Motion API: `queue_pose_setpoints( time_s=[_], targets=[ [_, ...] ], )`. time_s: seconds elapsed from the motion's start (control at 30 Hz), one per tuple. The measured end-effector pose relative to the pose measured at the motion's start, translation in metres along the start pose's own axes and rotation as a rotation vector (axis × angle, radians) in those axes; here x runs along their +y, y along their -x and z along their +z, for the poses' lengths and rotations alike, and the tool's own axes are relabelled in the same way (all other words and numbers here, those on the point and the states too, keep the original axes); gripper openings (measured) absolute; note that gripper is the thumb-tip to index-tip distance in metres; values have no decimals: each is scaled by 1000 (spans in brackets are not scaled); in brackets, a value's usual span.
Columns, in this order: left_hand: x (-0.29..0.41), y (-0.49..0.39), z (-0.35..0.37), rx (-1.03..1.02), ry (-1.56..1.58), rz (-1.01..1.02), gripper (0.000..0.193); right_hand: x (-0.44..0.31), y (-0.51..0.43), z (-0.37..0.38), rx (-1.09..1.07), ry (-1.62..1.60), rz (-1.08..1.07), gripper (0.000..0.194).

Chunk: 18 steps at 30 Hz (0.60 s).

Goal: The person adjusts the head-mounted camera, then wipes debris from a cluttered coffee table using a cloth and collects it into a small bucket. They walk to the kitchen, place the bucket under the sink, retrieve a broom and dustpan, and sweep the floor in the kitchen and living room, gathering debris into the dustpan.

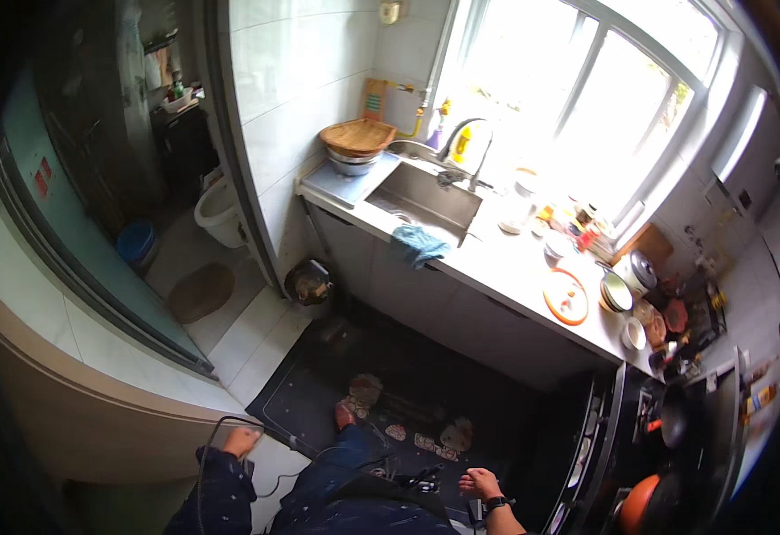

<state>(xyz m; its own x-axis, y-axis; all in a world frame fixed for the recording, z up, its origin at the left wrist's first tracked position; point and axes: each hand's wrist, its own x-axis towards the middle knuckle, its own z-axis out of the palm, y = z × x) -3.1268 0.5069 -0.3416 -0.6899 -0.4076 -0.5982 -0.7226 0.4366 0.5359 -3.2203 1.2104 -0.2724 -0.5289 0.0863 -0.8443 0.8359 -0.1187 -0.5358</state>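
My left hand [241, 441] is at the lower left, beside a dark cable [229, 420] that loops around it; its fingers look curled, and whether it holds the cable cannot be told. At the lower right, my right hand [480, 481] hangs over the dark floor mat [390, 361], fingers slightly bent and nothing seen in them. A dark wristband sits on that wrist. Ahead stands a counter with a steel sink [430, 194], a blue-green cloth [419, 246] over its front edge, and an orange-rimmed round tray [565, 297] farther right.
A wooden basket [358, 136] rests on metal bowls left of the sink. A waste bin [308, 282] stands on the floor by the doorway. Stove and pans, one with an orange side [639, 503], are at right. An open drawer rack [584, 455] holds dishes.
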Motion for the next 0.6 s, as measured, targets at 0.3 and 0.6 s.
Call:
queue_pose_setpoints(
  time_s=[0.3,0.6],
  targets=[
    [177,-156,-2,-83,230,71,33,-156,-33,55,2,111,-45,21],
    [287,-222,-39,-19,369,36,23,-374,-122,209,-74,648,-711,22]
  ],
)
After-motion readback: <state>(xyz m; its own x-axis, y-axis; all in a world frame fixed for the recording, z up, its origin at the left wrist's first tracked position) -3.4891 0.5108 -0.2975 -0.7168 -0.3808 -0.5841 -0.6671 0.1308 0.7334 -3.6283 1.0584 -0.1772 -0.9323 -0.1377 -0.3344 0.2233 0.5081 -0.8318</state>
